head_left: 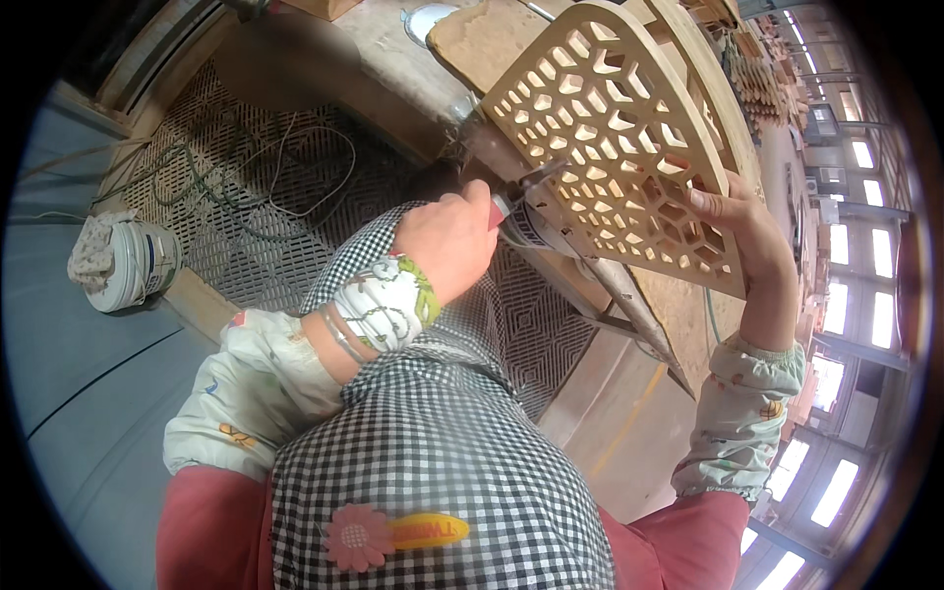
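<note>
A pale wooden panel [629,128] with many cut-out polygonal holes stands tilted on the workbench in front of me. My right hand [739,218] grips its right edge, thumb on the holed face and the other fingers hidden behind. My left hand [454,236] is closed around the red handle [498,210] of a small hand tool, whose dark metal end [541,177] reaches to the panel's lower left. Its exact kind is too unclear to tell. Behind the panel, a second wooden piece [726,118] shows along the right side.
The worn workbench [393,59] carries a brown board [472,44] and a round white item [426,22]. A white bucket [147,261] topped with a pale cloth [93,251] is at left. Cords [310,172] trail over the slatted mat [256,211]. Stacked wooden parts [762,84] lie far right.
</note>
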Action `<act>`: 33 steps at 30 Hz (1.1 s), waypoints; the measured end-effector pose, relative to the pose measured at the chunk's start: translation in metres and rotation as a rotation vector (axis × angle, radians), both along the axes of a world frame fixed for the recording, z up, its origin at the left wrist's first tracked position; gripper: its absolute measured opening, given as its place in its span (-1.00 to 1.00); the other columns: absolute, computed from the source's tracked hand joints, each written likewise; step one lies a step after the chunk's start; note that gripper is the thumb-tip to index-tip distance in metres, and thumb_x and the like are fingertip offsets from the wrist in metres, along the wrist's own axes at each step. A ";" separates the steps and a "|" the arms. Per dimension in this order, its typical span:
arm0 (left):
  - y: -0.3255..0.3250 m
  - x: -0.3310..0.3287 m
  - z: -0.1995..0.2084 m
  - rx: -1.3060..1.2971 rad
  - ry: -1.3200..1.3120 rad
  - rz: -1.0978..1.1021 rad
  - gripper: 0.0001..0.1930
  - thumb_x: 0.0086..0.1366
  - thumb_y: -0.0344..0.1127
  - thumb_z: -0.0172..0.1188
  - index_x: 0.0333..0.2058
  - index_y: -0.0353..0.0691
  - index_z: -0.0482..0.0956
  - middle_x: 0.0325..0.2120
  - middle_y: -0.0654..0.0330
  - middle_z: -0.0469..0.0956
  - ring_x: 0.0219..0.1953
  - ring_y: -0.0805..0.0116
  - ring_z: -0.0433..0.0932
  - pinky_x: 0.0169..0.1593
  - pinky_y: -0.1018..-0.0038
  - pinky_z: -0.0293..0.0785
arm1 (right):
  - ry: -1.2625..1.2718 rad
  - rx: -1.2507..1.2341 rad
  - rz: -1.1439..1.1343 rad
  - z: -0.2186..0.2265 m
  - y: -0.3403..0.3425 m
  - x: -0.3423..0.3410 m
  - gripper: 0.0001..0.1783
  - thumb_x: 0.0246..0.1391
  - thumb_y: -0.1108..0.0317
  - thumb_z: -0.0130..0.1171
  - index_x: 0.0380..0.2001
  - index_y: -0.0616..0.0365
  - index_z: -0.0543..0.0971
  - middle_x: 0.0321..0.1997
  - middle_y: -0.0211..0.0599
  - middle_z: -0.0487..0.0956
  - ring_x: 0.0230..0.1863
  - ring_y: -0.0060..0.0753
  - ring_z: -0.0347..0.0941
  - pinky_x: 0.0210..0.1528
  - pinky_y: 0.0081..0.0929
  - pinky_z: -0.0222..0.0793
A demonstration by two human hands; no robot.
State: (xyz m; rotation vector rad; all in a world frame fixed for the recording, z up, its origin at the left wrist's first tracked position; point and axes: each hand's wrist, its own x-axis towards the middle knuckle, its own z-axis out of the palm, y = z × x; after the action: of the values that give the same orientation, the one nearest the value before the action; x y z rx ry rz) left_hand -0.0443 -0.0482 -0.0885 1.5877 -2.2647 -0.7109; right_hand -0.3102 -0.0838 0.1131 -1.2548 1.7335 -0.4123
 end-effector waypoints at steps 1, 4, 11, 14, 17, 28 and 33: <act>-0.002 -0.004 -0.001 -0.007 -0.015 0.018 -0.59 0.33 -0.09 0.31 -0.11 -0.29 0.41 -0.45 -0.07 0.68 -0.42 -0.04 0.73 -0.35 0.13 0.68 | 0.012 0.004 -0.001 -0.001 0.000 0.001 -0.42 0.14 0.15 0.45 0.14 0.27 0.59 -0.26 -0.23 0.70 -0.38 -0.51 0.57 -0.53 -0.56 0.36; -0.009 -0.013 -0.003 -0.029 -0.026 0.027 -0.59 0.33 -0.12 0.30 -0.09 -0.31 0.41 -0.50 -0.06 0.68 -0.46 -0.08 0.73 -0.38 0.11 0.68 | -0.056 -0.077 0.007 -0.013 0.001 -0.008 -0.44 0.16 0.14 0.44 0.12 0.26 0.60 -0.28 -0.27 0.69 -0.41 -0.53 0.57 -0.59 -0.58 0.33; -0.014 -0.015 -0.003 0.019 0.000 -0.028 -0.64 0.35 -0.13 0.27 -0.13 -0.30 0.41 -0.46 -0.11 0.69 -0.43 -0.11 0.73 -0.37 0.08 0.68 | -0.056 -0.032 0.031 -0.006 -0.004 -0.010 -0.44 0.16 0.13 0.44 0.11 0.27 0.61 -0.30 -0.31 0.68 -0.36 -0.53 0.58 -0.45 -0.57 0.41; -0.014 -0.029 -0.002 -0.024 -0.014 0.028 -0.68 0.36 -0.15 0.26 -0.17 -0.29 0.43 -0.48 -0.10 0.68 -0.44 -0.11 0.72 -0.38 0.07 0.67 | -0.047 -0.056 0.025 -0.008 -0.002 -0.009 -0.44 0.17 0.14 0.43 0.12 0.27 0.61 -0.29 -0.31 0.67 -0.38 -0.53 0.56 -0.44 -0.57 0.40; -0.025 -0.038 -0.009 -0.062 0.016 0.067 -0.71 0.36 -0.16 0.26 -0.21 -0.28 0.45 -0.51 -0.09 0.66 -0.46 -0.11 0.72 -0.41 0.07 0.66 | -0.024 -0.040 0.056 -0.005 -0.003 -0.006 -0.42 0.16 0.14 0.43 0.16 0.26 0.60 -0.26 -0.31 0.68 -0.40 -0.54 0.53 -0.44 -0.57 0.40; -0.007 0.025 -0.017 0.355 0.167 0.023 -0.53 0.38 0.01 0.21 -0.10 -0.35 0.40 -0.33 -0.22 0.67 -0.22 -0.24 0.69 -0.13 -0.03 0.59 | -0.022 -0.051 -0.057 -0.007 0.001 -0.002 -0.31 0.05 0.11 0.51 0.17 0.29 0.58 -0.15 -0.21 0.68 -0.29 -0.47 0.53 -0.28 -0.53 0.42; -0.039 0.027 -0.021 0.747 0.472 0.019 -0.49 0.40 0.03 0.22 -0.06 -0.40 0.46 -0.47 0.02 0.60 -0.60 0.25 0.61 -0.50 0.33 0.53 | -0.011 -0.024 -0.030 -0.003 0.000 0.001 -0.33 0.03 0.12 0.51 0.14 0.30 0.60 -0.20 -0.28 0.66 -0.31 -0.51 0.50 -0.25 -0.55 0.40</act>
State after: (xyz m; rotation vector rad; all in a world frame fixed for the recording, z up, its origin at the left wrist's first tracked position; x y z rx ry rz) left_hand -0.0176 -0.0873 -0.1092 1.4672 -1.7118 -1.8524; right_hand -0.3092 -0.0841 0.1101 -1.2425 1.7442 -0.4575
